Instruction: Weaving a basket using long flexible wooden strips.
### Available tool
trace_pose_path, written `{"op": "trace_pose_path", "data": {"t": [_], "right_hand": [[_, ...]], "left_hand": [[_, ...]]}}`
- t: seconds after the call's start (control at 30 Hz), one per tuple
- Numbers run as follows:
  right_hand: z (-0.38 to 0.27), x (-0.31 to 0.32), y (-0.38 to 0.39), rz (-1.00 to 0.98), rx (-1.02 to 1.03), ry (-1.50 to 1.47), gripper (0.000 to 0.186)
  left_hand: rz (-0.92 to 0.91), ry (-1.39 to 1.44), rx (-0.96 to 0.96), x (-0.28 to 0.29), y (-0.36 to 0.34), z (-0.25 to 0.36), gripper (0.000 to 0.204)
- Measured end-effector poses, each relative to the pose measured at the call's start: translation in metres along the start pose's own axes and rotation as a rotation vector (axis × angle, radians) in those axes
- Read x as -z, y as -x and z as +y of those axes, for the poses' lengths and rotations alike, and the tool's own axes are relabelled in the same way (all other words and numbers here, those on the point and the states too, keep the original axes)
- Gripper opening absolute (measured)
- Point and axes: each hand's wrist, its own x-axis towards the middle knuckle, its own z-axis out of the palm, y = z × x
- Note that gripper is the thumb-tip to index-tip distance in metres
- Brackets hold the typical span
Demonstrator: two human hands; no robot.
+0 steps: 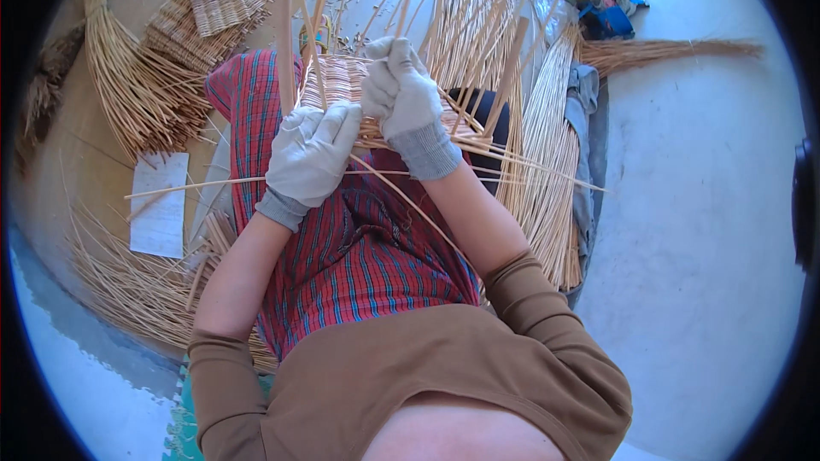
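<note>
A partly woven wicker basket (343, 75) rests over my lap, with thin canes and thicker flat stakes (286, 38) standing up from its edge. My left hand (312, 154), in a white glove with a grey cuff, closes on the basket's near edge at the base of an upright cane. To its right my right hand (400, 90), gloved the same way, is raised over the weave with fingers curled and pinched on a thin wicker cane (405, 8). Loose cane ends stick out sideways below both hands. The fingertips' exact hold is partly hidden by the gloves.
A tied bundle of canes (128, 77) and woven mats (209, 13) lie at the far left, near a white paper sheet (160, 205). Long cane bundles (547, 179) lie to my right. A red plaid cloth (367, 265) covers my lap. Dark bags (602, 0) sit far right.
</note>
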Motion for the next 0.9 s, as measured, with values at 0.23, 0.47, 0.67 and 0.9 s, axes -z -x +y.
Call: {"op": "trace_pose_path", "data": {"t": [0.23,0.47,0.67,0.9], "right_hand": [[-0.006,0.003,-0.01,-0.091,-0.112,-0.241,0.039],[-0.001,-0.03,-0.021,-0.026,-0.145,0.104,0.044],[0.007,-0.015,-0.024,-0.081,-0.107,0.075,0.045],[0.0,-0.001,-0.008,-0.006,0.306,0.527,0.044]], "left_hand": [[0.014,0.034,-0.018,-0.003,-0.005,-0.004,0.042],[-0.037,0.044,0.025,0.001,-0.009,-0.008,0.036],[-0.056,0.073,0.072,0.008,-0.009,0.001,0.043],[0.503,1.004,0.559,0.06,-0.012,-0.015,0.081]]}}
